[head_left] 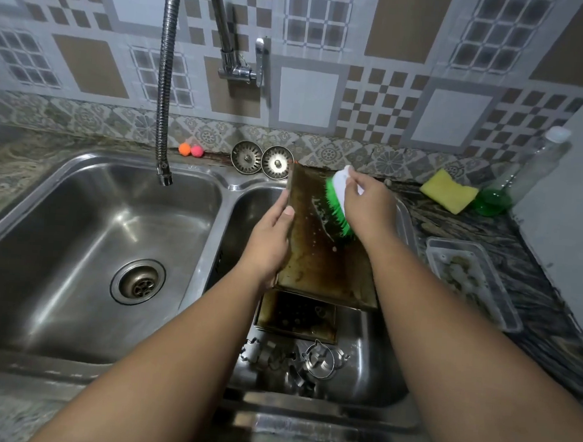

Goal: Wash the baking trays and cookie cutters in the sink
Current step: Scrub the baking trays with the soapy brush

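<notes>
A brown, stained baking tray (pixel 318 263) is held tilted over the right basin of the steel sink (pixel 226 196). My left hand (pixel 272 236) grips its left edge. My right hand (pixel 366 205) holds a white brush with green bristles (pixel 335 203), and the bristles press on the tray's upper half. A second, smaller stained tray (pixel 296 316) lies on the basin floor below. Several metal cookie cutters (pixel 312 362) lie in front of it.
The left basin with its drain (pixel 138 281) stands under a flexible tap hose (pixel 163 110). Two strainer plugs (pixel 261 159) and two small coloured balls (pixel 190 149) sit behind the sink. On the right counter are a yellow sponge (pixel 449 191), a clear bottle (pixel 528 170) and a clear plastic container (pixel 467 279).
</notes>
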